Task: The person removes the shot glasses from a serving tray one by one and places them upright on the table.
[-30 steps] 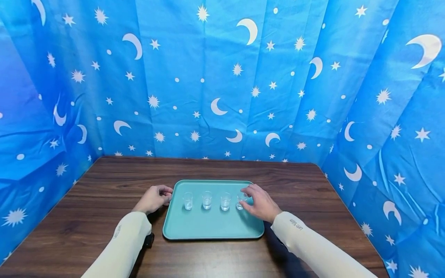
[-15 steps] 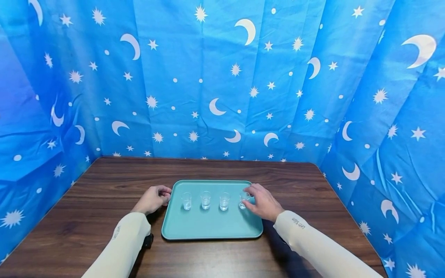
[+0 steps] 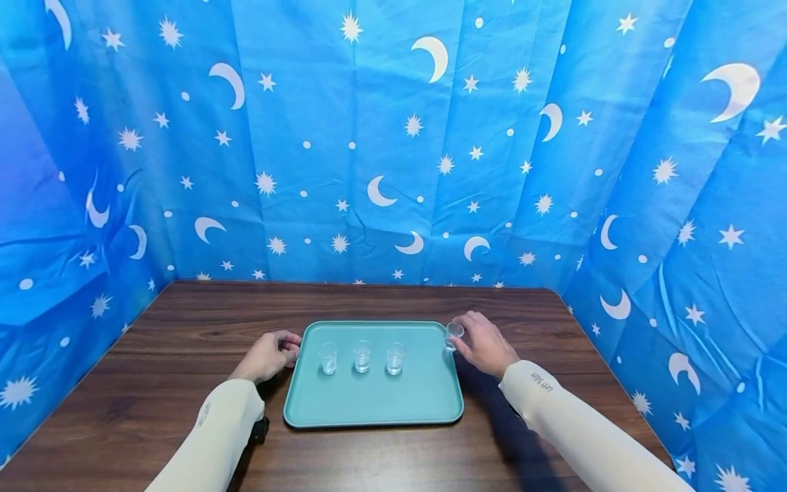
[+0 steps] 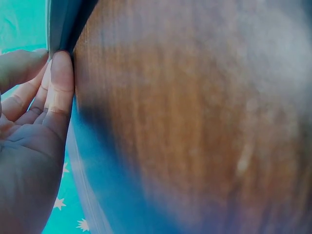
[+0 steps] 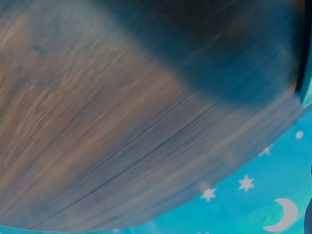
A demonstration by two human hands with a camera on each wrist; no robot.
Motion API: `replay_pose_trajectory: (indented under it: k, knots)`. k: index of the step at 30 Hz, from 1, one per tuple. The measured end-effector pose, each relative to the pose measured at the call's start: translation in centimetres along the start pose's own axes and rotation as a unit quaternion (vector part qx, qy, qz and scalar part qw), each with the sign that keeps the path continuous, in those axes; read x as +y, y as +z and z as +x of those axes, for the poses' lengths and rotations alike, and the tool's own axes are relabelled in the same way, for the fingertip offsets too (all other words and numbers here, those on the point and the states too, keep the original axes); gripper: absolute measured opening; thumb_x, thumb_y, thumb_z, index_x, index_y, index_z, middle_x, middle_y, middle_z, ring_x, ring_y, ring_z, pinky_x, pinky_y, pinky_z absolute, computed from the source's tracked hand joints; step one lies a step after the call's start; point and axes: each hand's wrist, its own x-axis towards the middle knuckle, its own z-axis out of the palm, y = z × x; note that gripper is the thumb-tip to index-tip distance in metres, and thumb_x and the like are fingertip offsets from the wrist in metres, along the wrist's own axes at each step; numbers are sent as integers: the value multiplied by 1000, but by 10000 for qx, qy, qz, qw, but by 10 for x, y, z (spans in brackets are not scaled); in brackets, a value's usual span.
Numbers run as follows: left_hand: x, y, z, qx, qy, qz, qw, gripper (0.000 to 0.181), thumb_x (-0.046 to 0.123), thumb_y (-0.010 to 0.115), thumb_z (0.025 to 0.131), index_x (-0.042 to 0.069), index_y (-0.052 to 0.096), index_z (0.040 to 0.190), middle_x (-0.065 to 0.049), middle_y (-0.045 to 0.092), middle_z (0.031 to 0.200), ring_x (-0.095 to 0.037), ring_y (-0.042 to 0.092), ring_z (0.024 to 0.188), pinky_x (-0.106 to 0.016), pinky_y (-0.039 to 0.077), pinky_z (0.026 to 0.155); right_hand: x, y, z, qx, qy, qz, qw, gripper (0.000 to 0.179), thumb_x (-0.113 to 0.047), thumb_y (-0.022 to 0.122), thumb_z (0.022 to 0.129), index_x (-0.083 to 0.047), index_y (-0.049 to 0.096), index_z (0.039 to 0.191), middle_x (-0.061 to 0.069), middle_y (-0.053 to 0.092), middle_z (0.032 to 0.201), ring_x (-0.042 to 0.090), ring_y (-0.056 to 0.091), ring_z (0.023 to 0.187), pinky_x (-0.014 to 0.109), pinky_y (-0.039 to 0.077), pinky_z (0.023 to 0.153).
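Note:
A small clear shot glass [image 3: 453, 336] is pinched between the fingers and thumb of my right hand [image 3: 488, 346], over the right rim of the green tray [image 3: 369, 403]. Three more shot glasses stand upright in a row on the tray: a left one [image 3: 328, 359], a middle one [image 3: 361, 357] and a right one [image 3: 395, 359]. My left hand [image 3: 266, 357] grips the tray's left edge. In the left wrist view, the left hand [image 4: 36, 107] has thumb and fingers at the tray rim [image 4: 57, 27].
The brown wooden table [image 3: 184, 355] extends around the tray on all sides. A blue curtain [image 3: 332, 164] with moons and stars closes off the back and both sides. In the right wrist view, a sliver of tray [image 5: 307, 83] shows at the right edge.
My right hand has lifted the fourth shot glass from its place in the row and carried it right and away to the tray's edge. The left hand stays at the tray.

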Motion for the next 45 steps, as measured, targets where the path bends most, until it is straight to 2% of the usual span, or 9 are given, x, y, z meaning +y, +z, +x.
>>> replay_pose_trajectory:
  k: [12,19,32,38,41,45]
  knots:
    - [0,-1,-2,7,76,71,9999,23,0,54,93,-6,56,115,-11,57,93,-19,57,80,-32,55,67,32,-1,-1,-90,870,-337,9956,31,-19,66,89,-1,60,114,10,58,104,25,54,98,44,48,85]
    - [2,-1,-4,3,103,86,9999,24,0,54,93,-6,56,115,-11,56,92,-19,57,79,-32,54,67,40,2,1,-158,1253,-319,9915,33,-18,65,90,0,57,117,14,56,107,29,53,101,48,46,90]
    - [1,3,-4,28,11,96,9999,22,0,55,92,-5,57,114,-10,56,92,-19,56,79,-32,54,67,43,8,5,-201,1386,-306,9897,35,-15,61,93,1,54,123,17,54,109,31,52,103,49,45,92]
    - [0,2,-3,62,36,152,9999,23,0,55,92,-5,57,115,-10,56,92,-19,56,79,-32,54,67,43,6,7,-148,1501,-210,9883,49,-19,65,90,2,49,130,19,54,118,33,50,110,51,42,95]
    - [1,2,-3,56,53,148,9999,23,0,55,92,-5,57,115,-10,56,92,-19,56,79,-32,54,67,44,2,7,15,1410,-145,9899,56,-22,70,86,2,49,131,18,55,119,32,50,110,50,43,95]
    - [1,2,-2,44,78,150,9998,23,0,55,92,-5,57,115,-10,56,92,-19,57,79,-32,54,67,41,-3,9,230,1144,-42,9932,56,-21,73,82,0,52,130,16,57,116,30,52,106,49,45,91]
